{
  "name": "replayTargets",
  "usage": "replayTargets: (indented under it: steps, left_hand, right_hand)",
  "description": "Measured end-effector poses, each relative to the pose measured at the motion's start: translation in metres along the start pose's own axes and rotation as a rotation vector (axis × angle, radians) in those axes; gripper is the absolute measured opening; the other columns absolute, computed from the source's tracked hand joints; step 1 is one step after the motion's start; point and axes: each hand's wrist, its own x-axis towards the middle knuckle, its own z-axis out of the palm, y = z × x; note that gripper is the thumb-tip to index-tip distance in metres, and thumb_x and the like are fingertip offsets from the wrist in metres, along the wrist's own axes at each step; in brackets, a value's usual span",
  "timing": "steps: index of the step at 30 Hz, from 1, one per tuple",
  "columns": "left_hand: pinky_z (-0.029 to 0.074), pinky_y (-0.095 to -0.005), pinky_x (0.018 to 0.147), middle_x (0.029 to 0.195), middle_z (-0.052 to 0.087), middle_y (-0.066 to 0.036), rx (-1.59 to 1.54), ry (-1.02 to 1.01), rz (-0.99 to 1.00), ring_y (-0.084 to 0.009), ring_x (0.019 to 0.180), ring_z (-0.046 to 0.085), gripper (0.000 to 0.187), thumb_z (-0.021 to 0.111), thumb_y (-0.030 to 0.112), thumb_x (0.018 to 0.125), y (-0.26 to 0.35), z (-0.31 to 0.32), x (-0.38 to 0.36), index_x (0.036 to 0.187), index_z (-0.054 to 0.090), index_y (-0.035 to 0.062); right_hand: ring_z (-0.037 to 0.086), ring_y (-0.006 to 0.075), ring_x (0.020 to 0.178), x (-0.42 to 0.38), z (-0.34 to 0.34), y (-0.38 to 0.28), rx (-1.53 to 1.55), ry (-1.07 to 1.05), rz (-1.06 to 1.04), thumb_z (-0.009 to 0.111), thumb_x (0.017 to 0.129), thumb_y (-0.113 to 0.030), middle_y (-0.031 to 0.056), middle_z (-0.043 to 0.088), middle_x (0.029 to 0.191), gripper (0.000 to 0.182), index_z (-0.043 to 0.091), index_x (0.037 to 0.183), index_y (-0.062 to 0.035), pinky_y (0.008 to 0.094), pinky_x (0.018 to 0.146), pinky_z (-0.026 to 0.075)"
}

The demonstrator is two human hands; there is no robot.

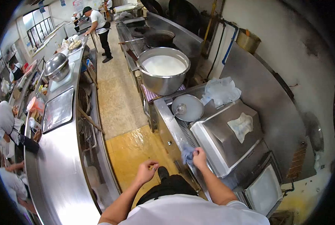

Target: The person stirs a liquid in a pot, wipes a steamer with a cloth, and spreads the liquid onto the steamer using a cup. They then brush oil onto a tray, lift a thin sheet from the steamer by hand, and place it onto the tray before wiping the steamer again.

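My right hand (200, 158) is closed on a bluish cloth (188, 154), which hangs over the front edge of the steel counter (173, 132). Over the yellow floor, my left hand (147, 171) is curled with fingertips drawn together, and I see nothing in it. Beyond the cloth, a shallow metal bowl (196, 106) of whitish liquid sits on the counter with a ladle (180, 109) in it. Right of the cloth stands a boxy steel cover (222, 137) with a pale cloth (241, 127) lying on top.
Ahead stands a large steel pot (163, 83) of white liquid, with a wok (158, 38) behind it. A crumpled plastic sheet (222, 92) lies by the bowl. The long steel table (58, 161) on the left bears a tray (58, 109). A person (98, 24) stands in the aisle; others work at left.
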Motion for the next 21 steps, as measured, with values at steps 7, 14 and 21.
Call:
replayTargets:
  steps: [7,14,21]
  left_hand:
    - [0.058,-0.0371,0.082,0.102,0.077,-0.018,-0.14,-0.034,-0.173,-0.0237,0.093,0.075,0.028,0.072,0.025,0.097,-0.023,-0.031,0.042,0.111,0.075,0.0006]
    - [0.057,-0.0359,0.08,0.094,0.077,-0.017,0.01,-0.198,-0.101,-0.0217,0.086,0.073,0.028,0.071,0.024,0.098,-0.031,-0.056,0.078,0.11,0.074,-0.0005]
    - [0.057,-0.0343,0.08,0.094,0.076,-0.015,-0.062,-0.41,-0.011,-0.0197,0.085,0.072,0.024,0.071,0.018,0.098,-0.055,-0.04,0.092,0.11,0.074,-0.0027]
  right_hand:
    - [0.045,0.0477,0.133,0.053,0.019,-0.058,-0.393,-0.308,-0.271,0.067,0.093,-0.027,0.0243,0.049,0.144,0.048,0.061,0.137,-0.0098,0.0568,0.109,0.039]
    - [0.02,0.0508,0.153,0.049,0.062,-0.074,-0.601,-0.322,-0.28,0.06,0.1,-0.028,0.0229,0.013,0.17,0.063,0.04,0.158,-0.0161,0.0555,0.124,0.025]
    - [0.048,0.0446,0.136,-0.184,-0.067,0.05,-0.601,-0.162,0.244,0.065,0.092,-0.014,0.0267,0.043,0.152,0.057,0.052,0.147,-0.0097,0.0493,0.113,0.043]
